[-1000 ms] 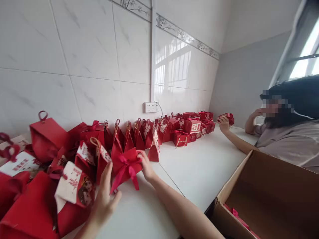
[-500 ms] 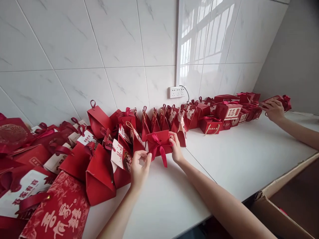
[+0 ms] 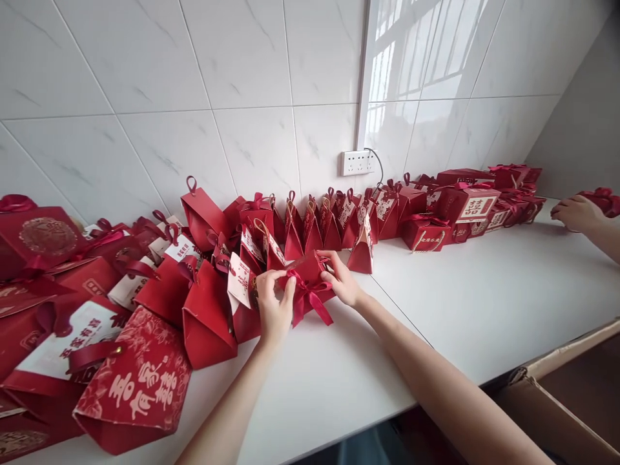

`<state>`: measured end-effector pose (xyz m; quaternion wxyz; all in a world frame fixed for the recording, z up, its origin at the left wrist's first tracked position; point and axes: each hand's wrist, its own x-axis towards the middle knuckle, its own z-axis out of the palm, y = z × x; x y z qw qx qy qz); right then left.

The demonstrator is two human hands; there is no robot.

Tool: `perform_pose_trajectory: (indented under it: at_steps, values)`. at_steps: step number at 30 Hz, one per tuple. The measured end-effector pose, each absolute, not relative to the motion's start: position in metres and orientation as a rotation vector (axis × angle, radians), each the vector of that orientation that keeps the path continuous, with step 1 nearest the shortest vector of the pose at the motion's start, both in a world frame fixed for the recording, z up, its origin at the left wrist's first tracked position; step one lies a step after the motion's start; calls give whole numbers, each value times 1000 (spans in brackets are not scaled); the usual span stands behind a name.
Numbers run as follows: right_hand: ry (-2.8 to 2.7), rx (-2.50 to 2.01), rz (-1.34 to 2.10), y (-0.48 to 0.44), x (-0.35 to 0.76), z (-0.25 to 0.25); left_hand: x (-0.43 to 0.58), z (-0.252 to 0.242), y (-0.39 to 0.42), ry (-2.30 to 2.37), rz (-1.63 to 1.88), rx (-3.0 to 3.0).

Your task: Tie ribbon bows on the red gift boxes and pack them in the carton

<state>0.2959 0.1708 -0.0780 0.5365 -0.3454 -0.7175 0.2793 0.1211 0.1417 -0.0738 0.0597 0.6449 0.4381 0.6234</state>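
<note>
Both my hands grip a small red gift box (image 3: 307,268) with a ribbon bow on its front, low over the white counter. My left hand (image 3: 276,300) pinches its left side between thumb and fingers. At the right side, my right hand (image 3: 341,279) curls its fingers round the edge near the bow. Just beyond the box stands a row of pointed red gift boxes (image 3: 310,226) with loop handles. A triangular box (image 3: 362,248) with a pale printed panel is close to my right hand. Left of my left hand leans a plain red box (image 3: 208,320).
Many red gift boxes and bags pile up at the left, including a bag with white characters (image 3: 140,381). More boxes (image 3: 469,203) are stacked at the right. Another person's hand (image 3: 581,212) holds a red box there. A cardboard carton (image 3: 557,413) is at lower right.
The box in my hands has tipped, showing more of its top, and sits slightly lower against the counter. The view has turned left. The other person's hand has lowered its box towards the counter.
</note>
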Motion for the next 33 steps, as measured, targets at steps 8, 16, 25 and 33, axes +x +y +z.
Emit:
perform_pose_trajectory:
  at_steps: [8, 16, 25, 33]
  values:
    - [-1662, -831, 554, 167, 292, -78, 125, -69, 136, 1182, 1916, 1785]
    - [-1768, -687, 256, 156, 293, -68, 128, -69, 132, 1185, 1892, 1609]
    - [-1842, -776, 320, 154, 287, -66, 128, -70, 135, 1212, 1908, 1379]
    - [-1844, -701, 208, 151, 283, -64, 127, -67, 128, 1224, 1989, 1623]
